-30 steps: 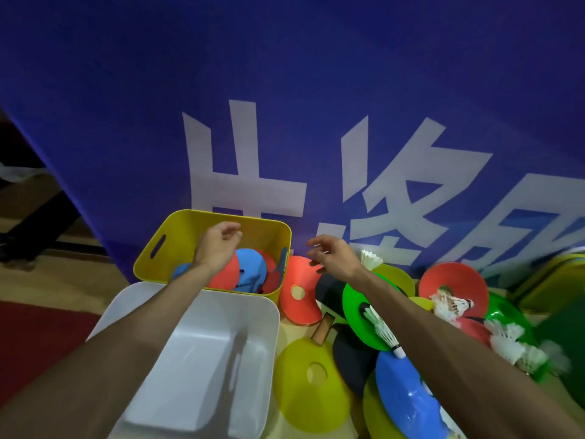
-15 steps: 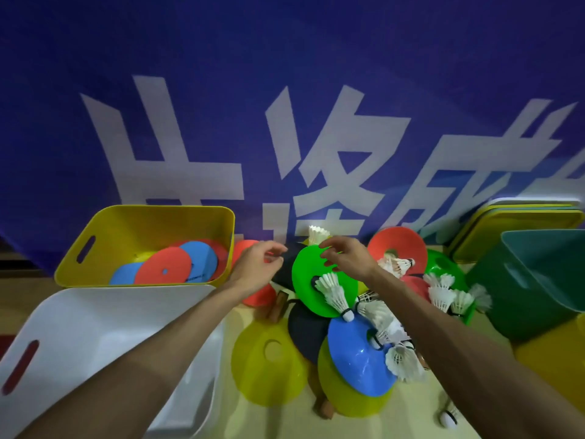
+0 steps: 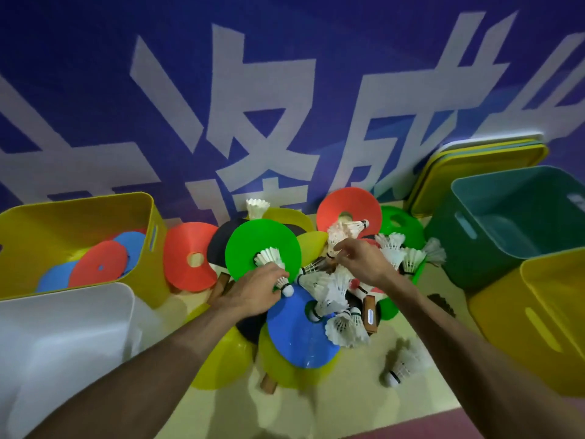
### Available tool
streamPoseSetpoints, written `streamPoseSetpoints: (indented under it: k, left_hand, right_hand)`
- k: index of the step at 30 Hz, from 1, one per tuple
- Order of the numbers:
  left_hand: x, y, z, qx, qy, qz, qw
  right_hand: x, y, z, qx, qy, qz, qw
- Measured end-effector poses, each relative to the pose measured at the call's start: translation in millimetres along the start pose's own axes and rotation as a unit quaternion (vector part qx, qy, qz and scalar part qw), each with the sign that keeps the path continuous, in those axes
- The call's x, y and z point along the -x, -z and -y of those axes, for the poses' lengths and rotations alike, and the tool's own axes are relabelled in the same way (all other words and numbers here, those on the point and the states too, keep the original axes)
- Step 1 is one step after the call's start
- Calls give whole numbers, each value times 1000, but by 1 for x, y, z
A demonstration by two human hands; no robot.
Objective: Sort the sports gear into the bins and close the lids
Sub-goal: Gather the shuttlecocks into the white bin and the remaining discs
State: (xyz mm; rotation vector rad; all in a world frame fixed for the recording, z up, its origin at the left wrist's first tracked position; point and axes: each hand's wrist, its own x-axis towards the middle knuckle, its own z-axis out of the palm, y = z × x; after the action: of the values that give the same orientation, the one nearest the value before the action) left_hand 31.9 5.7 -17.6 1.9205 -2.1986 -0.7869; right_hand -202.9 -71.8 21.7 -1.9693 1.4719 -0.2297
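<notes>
A pile of gear lies on the floor against the blue banner: flat discs, shuttlecocks and table tennis paddles. My left hand (image 3: 253,294) grips the lower end of a white shuttlecock (image 3: 270,259) lying on a green disc (image 3: 250,245); its cork pokes out under my fingers. My right hand (image 3: 362,263) pinches another shuttlecock (image 3: 336,239) in the cluster in front of a red disc (image 3: 335,204). A yellow bin (image 3: 76,213) at left holds red and blue discs. The white bin (image 3: 63,331) sits at lower left.
A teal bin (image 3: 493,245) and a second yellow bin (image 3: 519,312) stand at right. Lids (image 3: 474,163) lean on the banner behind them. One loose shuttlecock (image 3: 400,367) lies apart near the front. A blue disc (image 3: 294,334) and yellow discs overlap below my hands.
The view swung right. My left hand came away from the yellow bin and down onto the shuttlecock on the green disc. My right hand shifted right into the shuttlecock cluster.
</notes>
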Motion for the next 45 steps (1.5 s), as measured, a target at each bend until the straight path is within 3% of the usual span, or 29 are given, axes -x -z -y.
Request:
streamPoseSetpoints:
  k: [3, 7, 11, 14, 20, 25, 29, 37, 45]
  left_hand:
    - [-16, -13, -4, -153, -83, 20, 985]
    - [-30, -20, -2, -314, -96, 43, 944]
    - [-35, -19, 8, -371, -129, 34, 919]
    - [-35, -9, 18, -382, -163, 18, 909]
    - [-21, 4, 30, -273, -120, -67, 952]
    - [-9, 13, 22, -127, -34, -165, 977]
    - [2, 27, 9, -17, 16, -234, 972]
    - [13, 45, -3, 167, 106, -237, 951]
    - [9, 58, -31, 292, 130, -231, 919]
  right_hand:
    - [0, -9, -24, -1, -8, 25, 1000]
    - [3, -18, -30, -35, 26, 60, 997]
    - [-5, -31, -22, -18, 50, 92, 994]
    - [-12, -45, -14, 34, 15, 120, 992]
    - [-22, -74, -1, 142, -11, 166, 976]
    - [-25, -77, 5, 152, -13, 136, 979]
    - [-25, -70, 12, 117, -28, 109, 987]
    - [-20, -39, 31, 55, -28, 70, 996]
    - [-3, -4, 29, -35, -52, 54, 997]
